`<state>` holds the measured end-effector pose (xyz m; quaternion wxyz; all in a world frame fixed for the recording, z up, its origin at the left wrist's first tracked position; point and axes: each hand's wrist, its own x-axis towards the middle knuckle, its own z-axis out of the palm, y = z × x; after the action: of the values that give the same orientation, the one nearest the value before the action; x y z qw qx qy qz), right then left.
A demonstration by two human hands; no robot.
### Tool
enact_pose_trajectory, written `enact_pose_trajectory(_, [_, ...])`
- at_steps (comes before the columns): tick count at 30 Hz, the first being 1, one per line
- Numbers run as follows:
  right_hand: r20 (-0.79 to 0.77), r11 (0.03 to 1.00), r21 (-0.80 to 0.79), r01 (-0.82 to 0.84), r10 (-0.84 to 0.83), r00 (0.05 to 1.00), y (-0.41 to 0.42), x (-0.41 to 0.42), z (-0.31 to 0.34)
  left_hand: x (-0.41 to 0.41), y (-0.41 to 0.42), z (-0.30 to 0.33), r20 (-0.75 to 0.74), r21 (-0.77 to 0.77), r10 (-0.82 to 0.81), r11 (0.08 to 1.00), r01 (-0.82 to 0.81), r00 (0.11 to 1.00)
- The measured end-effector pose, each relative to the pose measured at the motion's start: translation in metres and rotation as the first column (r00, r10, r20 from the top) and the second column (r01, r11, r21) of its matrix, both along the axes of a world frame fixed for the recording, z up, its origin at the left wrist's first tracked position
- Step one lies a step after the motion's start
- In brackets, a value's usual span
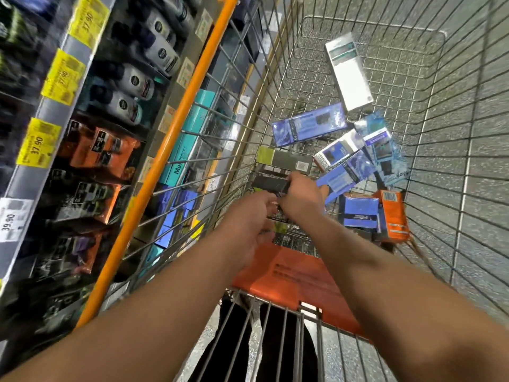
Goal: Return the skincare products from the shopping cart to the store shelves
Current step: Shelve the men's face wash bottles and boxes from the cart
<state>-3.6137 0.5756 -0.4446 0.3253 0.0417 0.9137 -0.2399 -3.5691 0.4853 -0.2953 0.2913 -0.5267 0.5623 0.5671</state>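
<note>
Both hands reach into the shopping cart (413, 78), the right hand (300, 197) with fingers curled round a dark box (271, 185) to lift it toward the shelves (41, 128), while the left hand (248, 224) fingers' state is too blurred to tell.

The wire shopping cart (454, 150) carries boxes on its mesh floor: a white box (348, 73) far, blue boxes (308, 127) in the middle, a dark box with a green end (283, 159) left, an orange box (392, 216) near right.
</note>
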Motion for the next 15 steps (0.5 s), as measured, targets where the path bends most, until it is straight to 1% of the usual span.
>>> enact_pose_trajectory(2, [-0.015,0.998,-0.050,0.039,-0.040,0.999,0.011,0.010,0.020,-0.002,-0.001,0.007,-0.038,-0.042,-0.057,0.998,0.056,0.998])
enact_pose_trajectory(5, [-0.090,0.987,-0.139,0.078,-0.091,0.992,0.032,0.021,0.051,-0.005,-0.004,0.016,-0.122,-0.131,-0.157,0.981,0.141,0.980])
enact_pose_trajectory(7, [-0.117,0.973,-0.199,0.118,-0.143,0.983,0.044,0.027,0.073,-0.005,-0.003,0.025,-0.174,-0.149,-0.244,0.964,0.220,0.954])
enact_pose_trajectory(9, [-0.109,0.957,-0.242,0.159,-0.190,0.976,0.053,0.030,0.098,-0.004,0.001,0.039,-0.222,-0.155,-0.313,0.946,0.284,0.923])
enact_pose_trajectory(12, [-0.127,0.930,-0.326,0.168,-0.219,0.967,0.062,0.031,0.141,-0.001,0.008,0.071,-0.365,-0.181,-0.394,0.919,0.351,0.843])
enact_pose_trajectory(13, [-0.143,0.920,-0.357,0.161,-0.224,0.964,0.063,0.032,0.158,0.002,0.008,0.083,-0.414,-0.187,-0.422,0.906,0.379,0.806])
enact_pose_trajectory(15, [-0.171,0.895,-0.424,0.137,-0.228,0.958,0.066,0.033,0.191,0.007,0.007,0.108,-0.475,-0.236,-0.519,0.853,0.465,0.711])
